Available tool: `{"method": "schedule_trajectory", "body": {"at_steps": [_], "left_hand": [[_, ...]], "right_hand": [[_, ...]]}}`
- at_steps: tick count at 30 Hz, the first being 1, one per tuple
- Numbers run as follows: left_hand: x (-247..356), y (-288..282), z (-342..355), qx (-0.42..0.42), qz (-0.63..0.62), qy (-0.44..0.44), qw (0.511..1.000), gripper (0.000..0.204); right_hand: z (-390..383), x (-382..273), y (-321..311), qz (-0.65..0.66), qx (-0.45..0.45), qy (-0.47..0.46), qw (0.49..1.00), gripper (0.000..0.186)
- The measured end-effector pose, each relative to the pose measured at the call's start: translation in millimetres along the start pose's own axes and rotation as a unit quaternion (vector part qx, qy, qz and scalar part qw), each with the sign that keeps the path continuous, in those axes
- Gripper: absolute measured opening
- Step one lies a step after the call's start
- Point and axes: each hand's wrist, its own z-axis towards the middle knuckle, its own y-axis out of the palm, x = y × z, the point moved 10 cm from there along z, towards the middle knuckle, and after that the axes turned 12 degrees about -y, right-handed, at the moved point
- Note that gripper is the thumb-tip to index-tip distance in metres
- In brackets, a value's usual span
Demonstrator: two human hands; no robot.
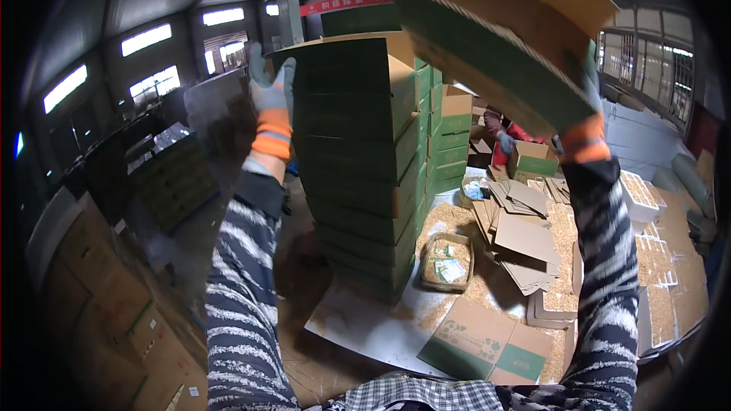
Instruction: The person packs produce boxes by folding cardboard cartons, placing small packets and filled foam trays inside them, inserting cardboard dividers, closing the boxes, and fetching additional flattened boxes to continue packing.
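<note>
High on the right, my right hand grips the end of an open cardboard box, green outside and brown inside. The box is tilted, and most of that hand's fingers are hidden behind its end. My left hand, in a grey glove with an orange cuff, is raised with its fingers apart. It is at the left edge of the top box in a tall stack of green cardboard boxes; whether it touches the cardboard, I cannot tell.
Beyond the stack, a co-worker's gloved hand is by another green and brown box. Flat cardboard pieces, a tray holding small packets and a flattened carton lie on the table. White boxes of shavings line the right side.
</note>
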Motion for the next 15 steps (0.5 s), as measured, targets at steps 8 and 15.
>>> {"method": "schedule_trajectory", "body": {"at_steps": [8,15], "left_hand": [[-153.5,-57.1,32.6,-0.15,0.09,-0.241,0.955,0.056],[-195.3,-47.4,70.4,-0.075,-0.038,-0.301,0.95,0.05]], "right_hand": [[21.8,115.9,235.7,0.169,-0.001,0.358,0.918,0.064],[34.9,196.1,282.8,0.109,-0.275,0.213,0.931,0.068]]}}
